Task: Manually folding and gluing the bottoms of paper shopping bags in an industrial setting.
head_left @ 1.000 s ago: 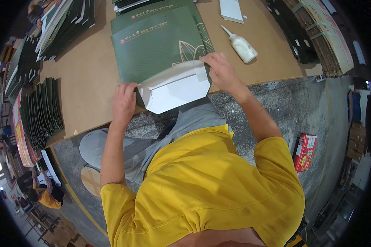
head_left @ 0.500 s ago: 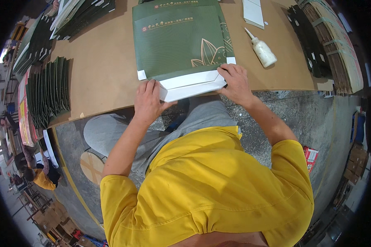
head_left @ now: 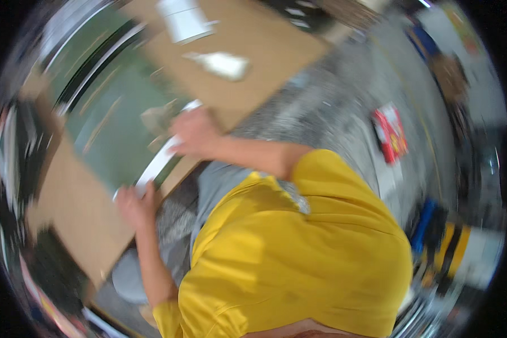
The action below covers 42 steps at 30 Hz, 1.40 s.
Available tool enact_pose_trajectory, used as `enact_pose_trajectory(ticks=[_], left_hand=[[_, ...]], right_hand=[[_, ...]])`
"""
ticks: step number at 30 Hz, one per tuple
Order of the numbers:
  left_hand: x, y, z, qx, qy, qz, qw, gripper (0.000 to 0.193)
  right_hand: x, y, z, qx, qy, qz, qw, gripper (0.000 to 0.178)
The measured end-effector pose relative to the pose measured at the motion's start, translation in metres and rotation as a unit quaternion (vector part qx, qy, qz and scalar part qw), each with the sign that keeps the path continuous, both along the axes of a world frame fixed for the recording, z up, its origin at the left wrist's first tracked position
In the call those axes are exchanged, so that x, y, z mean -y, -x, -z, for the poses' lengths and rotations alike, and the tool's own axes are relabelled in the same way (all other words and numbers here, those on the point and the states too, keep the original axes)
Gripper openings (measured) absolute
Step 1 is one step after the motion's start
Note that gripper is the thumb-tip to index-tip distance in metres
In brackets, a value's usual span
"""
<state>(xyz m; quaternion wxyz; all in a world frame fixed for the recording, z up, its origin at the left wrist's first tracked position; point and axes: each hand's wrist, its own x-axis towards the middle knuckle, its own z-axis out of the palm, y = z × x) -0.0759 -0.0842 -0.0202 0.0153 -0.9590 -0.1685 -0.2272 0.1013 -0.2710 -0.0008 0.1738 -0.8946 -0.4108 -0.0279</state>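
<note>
A green paper bag with gold print lies flat on the table, blurred by motion. Along its near edge runs a narrow white folded strip. My left hand is closed on the left end of that edge, thumb beside the strip. At the other end my right hand has its fingers curled over the strip near the corner. Fine finger detail is smeared. More green bags lie beyond this one.
A white glue bottle lies on the brown table, with white paper pieces behind it. Dark green folded bags are stacked at the table's left. A red and white packet lies on the floor to the right.
My view has swung round, so the table now slants up to the left. The white bottom flap, raised and wide before, is now a narrow strip under my hands.
</note>
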Motion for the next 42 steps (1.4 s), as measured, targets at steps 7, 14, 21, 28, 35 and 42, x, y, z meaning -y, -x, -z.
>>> enact_pose_trajectory(ticks=[7,14,21,28,35,42], left_hand=[[0.019,-0.039,-0.047,-0.23,0.125,-0.077,0.962,0.051],[-0.007,-0.024,-0.027,-0.11,0.165,-0.024,0.98,0.039],[0.016,-0.037,-0.028,-0.044,0.235,-0.031,0.971,0.045],[0.024,-0.013,-0.022,0.016,0.226,-0.083,0.97,0.051],[0.024,-0.024,-0.021,0.001,0.242,-0.074,0.968,0.051],[0.023,-0.017,-0.018,0.034,0.247,-0.049,0.967,0.051]], right_hand=[[0.017,-0.003,0.007,-0.005,-0.017,0.031,0.999,0.063],[-0.005,-0.02,-0.002,-0.09,-0.064,0.1,0.989,0.071],[0.017,-0.048,-0.009,-0.28,-0.287,0.066,0.914,0.057],[0.024,-0.043,-0.014,-0.172,-0.007,0.113,0.979,0.064],[0.026,-0.035,-0.023,-0.277,-0.176,0.017,0.944,0.08],[0.02,-0.047,-0.027,-0.405,-0.187,0.076,0.892,0.065]])
